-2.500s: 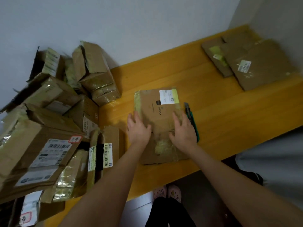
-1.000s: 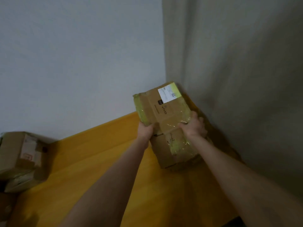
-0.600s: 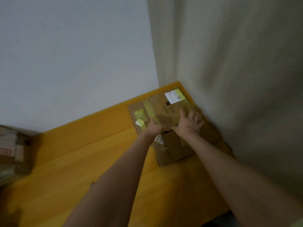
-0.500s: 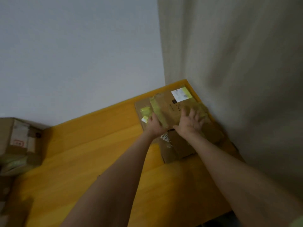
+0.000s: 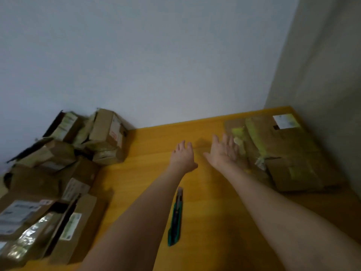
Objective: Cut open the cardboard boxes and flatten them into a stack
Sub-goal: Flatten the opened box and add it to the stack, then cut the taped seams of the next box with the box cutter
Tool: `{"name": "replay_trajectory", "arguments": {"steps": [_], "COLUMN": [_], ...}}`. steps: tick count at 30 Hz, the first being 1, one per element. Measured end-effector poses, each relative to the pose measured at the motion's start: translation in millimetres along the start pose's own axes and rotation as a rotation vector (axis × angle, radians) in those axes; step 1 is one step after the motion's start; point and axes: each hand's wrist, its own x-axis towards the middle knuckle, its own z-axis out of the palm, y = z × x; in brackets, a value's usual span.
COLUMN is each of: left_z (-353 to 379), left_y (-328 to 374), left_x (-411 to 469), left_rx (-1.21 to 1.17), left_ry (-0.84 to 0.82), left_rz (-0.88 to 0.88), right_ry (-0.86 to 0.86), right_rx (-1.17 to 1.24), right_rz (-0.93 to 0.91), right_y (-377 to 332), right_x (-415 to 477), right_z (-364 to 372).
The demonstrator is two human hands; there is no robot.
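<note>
A stack of flattened cardboard boxes lies in the table's far right corner, the top one bearing a white label and yellowish tape. My right hand hovers just left of the stack, fingers spread, holding nothing. My left hand is beside it over bare table, fingers relaxed and empty. A green and black utility knife lies on the table between my forearms. A heap of unflattened cardboard boxes fills the left side.
The yellow wooden table runs back to a pale wall; a grey wall closes off the right side behind the stack. The box heap reaches the table's near left edge.
Both hands carried the flattened box to the corner stack, laid it on top and pressed it. Now they have let go and drawn back to the left; the view swung left.
</note>
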Motion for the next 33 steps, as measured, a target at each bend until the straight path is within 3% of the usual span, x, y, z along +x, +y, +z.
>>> {"name": "replay_trajectory", "arguments": {"steps": [14, 26, 33], "left_z": [19, 30, 60], "left_y": [-263, -346, -377], "left_x": [-85, -151, -186], "left_rx": [-0.078, -0.17, -0.321], "left_ry": [-0.057, 0.042, -0.028], "left_rz": [-0.007, -0.148, -0.313], "right_ry": [-0.079, -0.146, -0.358], "right_rx": [0.067, 0.154, 0.422], "right_rz": [-0.023, -0.077, 0.129], "right_y": [-246, -302, -308], "right_x": [-108, -175, -212], "right_z": [132, 174, 217]}}
